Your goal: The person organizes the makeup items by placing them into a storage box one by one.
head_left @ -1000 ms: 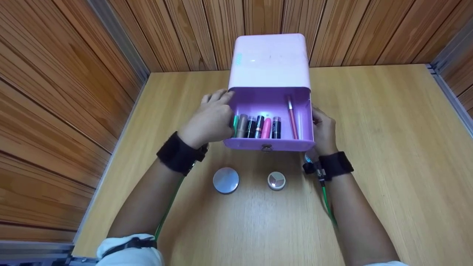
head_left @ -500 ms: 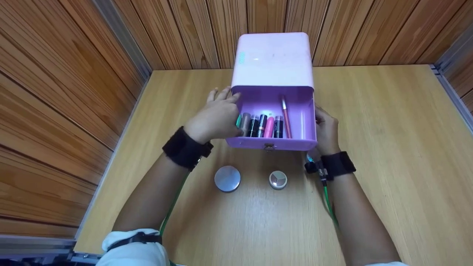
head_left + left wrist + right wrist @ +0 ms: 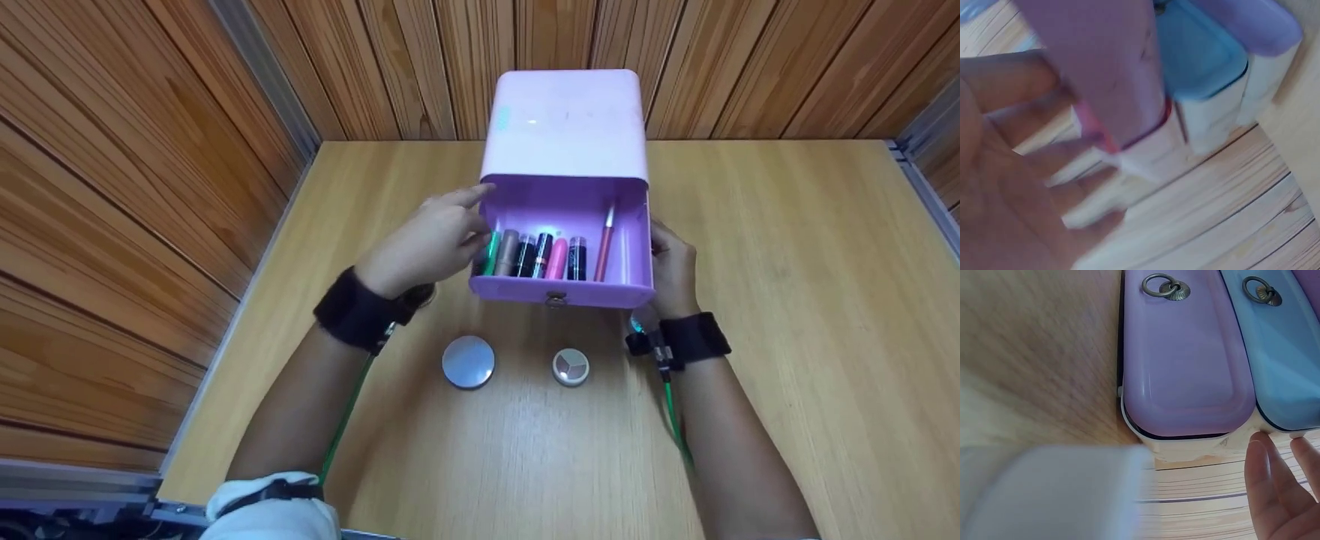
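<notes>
A white drawer box stands at the back, its top purple drawer pulled out. Inside lie a green tube, a grey tube, several dark lipsticks, a pink tube and a red-handled brush. My left hand is at the drawer's left side, index finger extended toward the box's front edge. In the left wrist view its fingers are spread and hold nothing. On the other side, my right hand touches the box's side with its fingertips, as the right wrist view shows.
A round silver compact and a small three-part palette lie on the wooden table in front of the drawer. Below the pulled-out drawer are a blue drawer and another purple one, both with ring pulls. Wood panels stand behind and left.
My left hand has come away from the tubes, uncovering more of the green one. The brush's upper end now leans right instead of left. The right hand stays at the box's side.
</notes>
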Demonstrator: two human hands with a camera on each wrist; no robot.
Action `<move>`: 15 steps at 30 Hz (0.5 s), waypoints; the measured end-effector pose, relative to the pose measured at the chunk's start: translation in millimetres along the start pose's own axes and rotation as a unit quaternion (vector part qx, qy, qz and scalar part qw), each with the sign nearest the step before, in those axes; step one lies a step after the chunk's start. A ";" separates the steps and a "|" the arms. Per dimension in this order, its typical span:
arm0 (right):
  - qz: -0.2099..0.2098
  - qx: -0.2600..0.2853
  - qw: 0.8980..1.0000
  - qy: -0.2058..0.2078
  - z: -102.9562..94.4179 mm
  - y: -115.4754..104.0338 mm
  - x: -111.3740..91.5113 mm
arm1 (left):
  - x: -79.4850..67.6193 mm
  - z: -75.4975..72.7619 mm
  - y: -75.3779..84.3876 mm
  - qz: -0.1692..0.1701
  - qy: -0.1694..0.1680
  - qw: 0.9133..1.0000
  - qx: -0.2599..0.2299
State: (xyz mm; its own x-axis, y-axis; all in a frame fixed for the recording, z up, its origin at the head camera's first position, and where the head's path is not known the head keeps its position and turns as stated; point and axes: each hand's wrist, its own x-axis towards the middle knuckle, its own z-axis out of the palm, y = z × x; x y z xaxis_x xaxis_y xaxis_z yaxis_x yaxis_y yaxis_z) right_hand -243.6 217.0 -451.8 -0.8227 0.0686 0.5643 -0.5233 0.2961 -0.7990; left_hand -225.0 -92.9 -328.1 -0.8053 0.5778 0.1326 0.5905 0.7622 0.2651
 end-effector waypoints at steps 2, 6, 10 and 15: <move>0.001 -0.011 1.000 0.003 -0.3 0.3 -3.0 | -10.3 1.4 -7.8 0.022 0.036 0.998 -0.049; 0.012 -0.014 1.000 0.004 -0.5 -1.1 -5.0 | -29.6 7.8 -22.9 0.029 0.090 0.990 -0.101; 0.019 0.000 1.000 0.004 -0.7 -0.6 -3.6 | -44.7 11.6 -33.0 0.029 0.128 0.983 -0.129; 0.024 0.013 1.000 -0.001 -0.6 6.2 -0.3 | -65.8 14.7 -40.7 0.005 0.148 0.976 -0.159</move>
State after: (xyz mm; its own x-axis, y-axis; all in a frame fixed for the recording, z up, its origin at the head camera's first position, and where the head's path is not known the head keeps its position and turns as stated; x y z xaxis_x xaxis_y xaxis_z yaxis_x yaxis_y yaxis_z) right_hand -246.5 219.4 -456.8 -0.8470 0.0799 0.5255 -0.4897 0.2673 -0.8299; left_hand -195.2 -157.7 -361.6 -0.8076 0.4394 0.3933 0.5897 0.6012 0.5392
